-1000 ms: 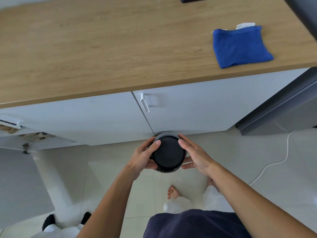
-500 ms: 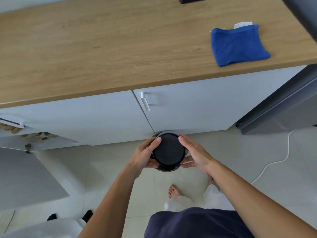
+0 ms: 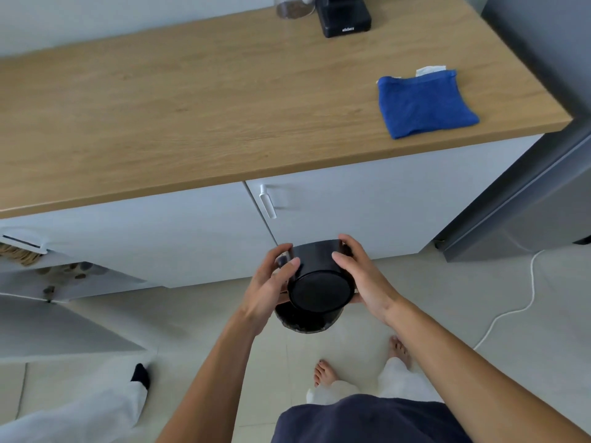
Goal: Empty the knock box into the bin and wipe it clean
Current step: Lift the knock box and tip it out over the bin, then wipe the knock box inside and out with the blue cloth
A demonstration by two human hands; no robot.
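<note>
I hold the black round knock box [image 3: 318, 278] between both hands, tipped so its flat base faces me and its mouth points away and down. My left hand [image 3: 271, 282] grips its left side and my right hand [image 3: 361, 276] its right side. Directly beneath it stands a dark round bin [image 3: 303, 322] on the floor, mostly hidden by the box. A folded blue cloth [image 3: 422, 103] lies on the right end of the wooden counter [image 3: 192, 107].
White cabinet doors with a handle [image 3: 267, 201] run under the counter. A black appliance [image 3: 343, 16] stands at the counter's back. A grey fridge [image 3: 527, 193] is at right, with a white cable [image 3: 511, 310] on the tiles. Another person's leg [image 3: 96, 407] is at lower left.
The knock box has been lifted a little and tilted, so its side wall now shows and the bin's rim appears below it. My head has tilted up, showing more of the counter.
</note>
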